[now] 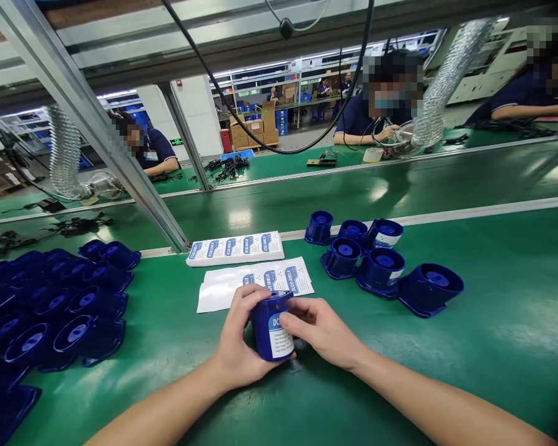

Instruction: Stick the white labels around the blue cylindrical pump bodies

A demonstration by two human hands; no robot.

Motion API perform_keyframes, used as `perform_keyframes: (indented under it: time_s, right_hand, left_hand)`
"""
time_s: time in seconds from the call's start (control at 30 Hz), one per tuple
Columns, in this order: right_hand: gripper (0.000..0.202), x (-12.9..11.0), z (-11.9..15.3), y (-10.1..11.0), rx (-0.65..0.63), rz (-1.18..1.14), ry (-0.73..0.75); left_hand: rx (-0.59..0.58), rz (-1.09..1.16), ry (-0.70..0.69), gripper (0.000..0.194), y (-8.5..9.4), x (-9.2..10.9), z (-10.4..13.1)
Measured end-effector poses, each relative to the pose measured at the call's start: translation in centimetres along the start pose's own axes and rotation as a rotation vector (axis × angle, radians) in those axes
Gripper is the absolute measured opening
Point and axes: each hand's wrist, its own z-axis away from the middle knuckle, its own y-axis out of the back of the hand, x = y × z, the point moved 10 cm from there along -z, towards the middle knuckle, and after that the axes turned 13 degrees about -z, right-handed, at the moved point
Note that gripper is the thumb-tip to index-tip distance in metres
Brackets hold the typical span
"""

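Observation:
My left hand [240, 344] is wrapped round a dark blue plastic housing [261, 334], holding it just above the green bench. On the housing's side sits a white and blue label [281, 337] with printed lines. My right hand [328, 328] grips the same housing from the right, its thumb pressed on the label's upper edge and its fingers partly hidden behind. Just beyond the hands lies a sheet of labels [302, 279], its left part bare backing. A thicker stack of label sheets [235, 248] lies behind it.
Many blue housings [69, 334] crowd the left of the bench [493, 347]. Several more, some with labels [387, 239], stand at the back right. A metal post [106, 142] rises at left. Beyond the rail, people [376, 105] sit by cables and flexible ducts [446, 80].

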Motion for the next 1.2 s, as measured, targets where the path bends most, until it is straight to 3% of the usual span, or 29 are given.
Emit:
perform_keyframes:
  time_s: [0.17,0.37,0.53,0.7,0.77,0.9,1.03,1.2]
  right_hand:
    - [0.047,0.4,0.0,0.6,0.090,0.046,-0.001]
    - [0.047,1.2,0.7,-0.5,0.077,0.075,-0.003]
    - [0.068,1.5,1.1,-1.1,0.065,0.215,0.035]
    - [0.100,-0.4,1.4,-2.2,-0.046,0.311,0.120]
    - [0.092,-0.7,1.2,-2.3,-0.097,0.255,0.087]
    - [0.046,-1.0,0.5,-0.9,-0.063,0.074,0.034]
    - [0.047,-0.4,0.0,0.2,0.008,0.037,0.006]
    - [0.048,0.5,0.2,0.3,0.074,0.030,-0.016]
  left_hand:
    - [-0.053,-0.086,-0.014,0.087,-0.2,0.9,-0.1]
    - [-0.055,-0.080,0.085,0.082,-0.2,0.6,-0.1]
    - [-0.059,-0.079,0.103,0.083,-0.2,0.2,0.0]
    - [-0.001,-0.020,0.131,0.091,0.7,-0.4,-0.2]
    - [0.009,-0.029,0.106,0.089,0.9,-0.3,-0.3]
    - [-0.021,-0.070,-0.024,0.084,0.5,1.1,-0.4]
    - [-0.004,-0.126,-0.101,0.078,0.4,2.2,-0.3]
    - [-0.016,-0.156,-0.085,0.076,0.1,2.0,-0.4]
